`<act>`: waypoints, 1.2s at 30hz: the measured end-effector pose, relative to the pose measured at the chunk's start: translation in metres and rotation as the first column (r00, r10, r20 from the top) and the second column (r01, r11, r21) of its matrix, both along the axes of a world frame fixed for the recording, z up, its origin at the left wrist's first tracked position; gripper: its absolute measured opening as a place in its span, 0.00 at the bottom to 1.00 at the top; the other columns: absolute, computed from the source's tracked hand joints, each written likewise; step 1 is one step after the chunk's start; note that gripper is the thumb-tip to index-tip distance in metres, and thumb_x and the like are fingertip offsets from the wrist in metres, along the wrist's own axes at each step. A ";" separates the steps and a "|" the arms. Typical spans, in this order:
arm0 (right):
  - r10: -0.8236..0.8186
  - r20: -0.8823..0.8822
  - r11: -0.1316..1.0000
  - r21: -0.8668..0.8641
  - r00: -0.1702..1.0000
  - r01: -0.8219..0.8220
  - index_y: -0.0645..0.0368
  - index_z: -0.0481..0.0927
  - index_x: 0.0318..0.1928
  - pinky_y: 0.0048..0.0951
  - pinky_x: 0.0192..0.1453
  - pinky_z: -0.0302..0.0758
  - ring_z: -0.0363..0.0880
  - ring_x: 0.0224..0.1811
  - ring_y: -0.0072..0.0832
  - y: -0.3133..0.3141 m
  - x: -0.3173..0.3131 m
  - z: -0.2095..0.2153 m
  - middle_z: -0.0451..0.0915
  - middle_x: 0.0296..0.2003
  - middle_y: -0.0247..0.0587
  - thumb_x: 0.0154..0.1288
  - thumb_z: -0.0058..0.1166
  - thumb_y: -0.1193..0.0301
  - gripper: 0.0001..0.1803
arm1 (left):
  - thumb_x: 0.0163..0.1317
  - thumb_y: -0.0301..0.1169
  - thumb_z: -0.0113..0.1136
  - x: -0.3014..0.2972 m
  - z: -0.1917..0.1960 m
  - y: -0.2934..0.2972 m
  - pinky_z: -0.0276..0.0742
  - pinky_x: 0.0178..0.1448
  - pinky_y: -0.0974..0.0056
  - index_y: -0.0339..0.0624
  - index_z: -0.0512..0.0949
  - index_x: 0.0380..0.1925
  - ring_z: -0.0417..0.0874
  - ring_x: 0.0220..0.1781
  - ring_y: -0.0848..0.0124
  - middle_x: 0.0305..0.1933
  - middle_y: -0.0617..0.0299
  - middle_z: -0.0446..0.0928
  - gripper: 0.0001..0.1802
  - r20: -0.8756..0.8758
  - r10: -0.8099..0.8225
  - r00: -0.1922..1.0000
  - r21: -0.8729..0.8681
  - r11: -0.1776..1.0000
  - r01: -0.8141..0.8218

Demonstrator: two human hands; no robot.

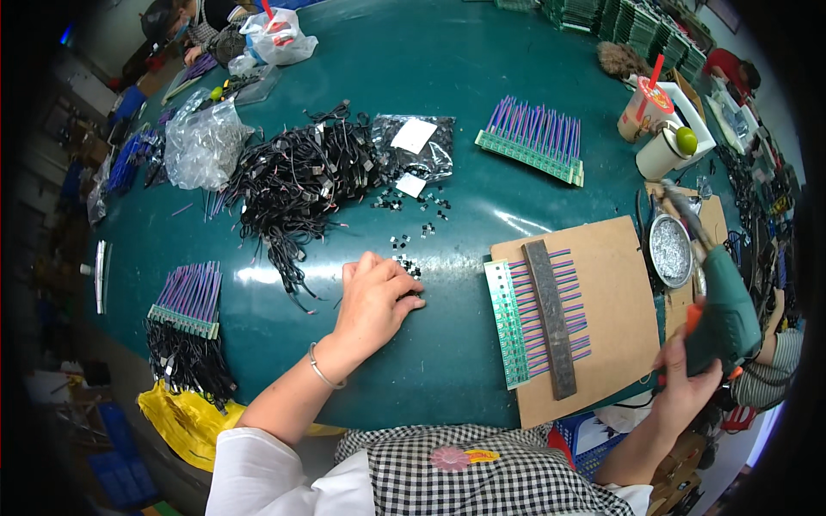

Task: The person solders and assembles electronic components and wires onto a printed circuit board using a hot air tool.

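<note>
My left hand (376,298) rests palm down on the green table (447,77), its fingertips on a few small black parts (406,266). My right hand (684,378) grips a green soldering gun (723,305) with an orange trigger, held off the table's right edge with its tip pointing up toward a round metal tin (671,249). Between the hands lies a brown board (615,284) carrying a green strip of circuit boards (508,324) with purple wires, pinned under a dark grey bar (551,318).
A heap of black cables (301,185) and a clear bag of parts (417,146) lie ahead. More green strips with purple wires sit at far right (538,138) and near left (188,299). Cups (645,107) stand at the right. Another person (194,21) works across the table.
</note>
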State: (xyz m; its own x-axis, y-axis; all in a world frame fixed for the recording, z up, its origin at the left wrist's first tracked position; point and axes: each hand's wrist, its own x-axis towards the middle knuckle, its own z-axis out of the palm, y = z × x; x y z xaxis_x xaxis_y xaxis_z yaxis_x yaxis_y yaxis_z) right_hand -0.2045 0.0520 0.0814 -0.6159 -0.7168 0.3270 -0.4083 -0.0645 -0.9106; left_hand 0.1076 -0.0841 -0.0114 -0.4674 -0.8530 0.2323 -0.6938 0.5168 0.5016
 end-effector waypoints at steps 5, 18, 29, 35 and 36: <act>0.208 0.351 0.975 -0.003 0.913 -0.221 0.71 0.63 0.55 0.17 0.19 0.65 0.67 0.17 0.19 -0.002 0.023 -0.020 0.72 0.25 0.39 0.52 0.61 0.74 0.31 | 0.43 0.28 0.67 -0.006 0.004 -0.008 0.61 0.43 0.61 0.45 0.79 0.25 0.69 0.40 0.65 0.30 0.66 0.74 0.08 0.096 -0.071 0.993 0.047 0.997 0.067; 0.384 0.777 0.856 -0.097 0.499 -0.507 0.68 0.62 0.55 0.23 0.25 0.72 0.74 0.23 0.24 -0.017 0.055 -0.036 0.75 0.29 0.42 0.57 0.53 0.80 0.26 | 0.47 0.18 0.64 -0.065 0.047 0.038 0.79 0.41 0.63 0.38 0.79 0.30 0.83 0.40 0.62 0.38 0.53 0.81 0.09 -0.689 -0.131 0.713 0.198 0.912 0.359; 0.400 0.832 0.768 -0.075 0.385 -0.636 0.67 0.62 0.55 0.21 0.25 0.73 0.75 0.25 0.23 -0.030 0.068 -0.036 0.75 0.30 0.42 0.57 0.55 0.79 0.25 | 0.39 0.24 0.71 -0.087 0.024 0.050 0.70 0.40 0.68 0.51 0.85 0.30 0.71 0.42 0.67 0.39 0.64 0.74 0.14 -0.778 -0.143 0.612 0.101 0.933 0.346; 0.380 0.736 0.793 0.054 0.560 -0.607 0.67 0.61 0.55 0.19 0.26 0.73 0.73 0.24 0.20 -0.033 0.064 -0.039 0.74 0.29 0.40 0.54 0.55 0.82 0.27 | 0.42 0.23 0.70 -0.086 0.031 0.048 0.72 0.39 0.67 0.43 0.83 0.29 0.77 0.34 0.68 0.31 0.62 0.79 0.11 -0.689 -0.122 0.714 0.148 0.941 0.303; 0.378 0.739 0.792 0.056 0.559 -0.609 0.67 0.61 0.55 0.19 0.26 0.73 0.73 0.24 0.20 -0.033 0.065 -0.041 0.74 0.29 0.40 0.54 0.55 0.82 0.27 | 0.42 0.23 0.70 -0.085 0.030 0.048 0.72 0.39 0.67 0.43 0.83 0.29 0.77 0.34 0.68 0.31 0.62 0.79 0.11 -0.689 -0.118 0.716 0.152 0.941 0.301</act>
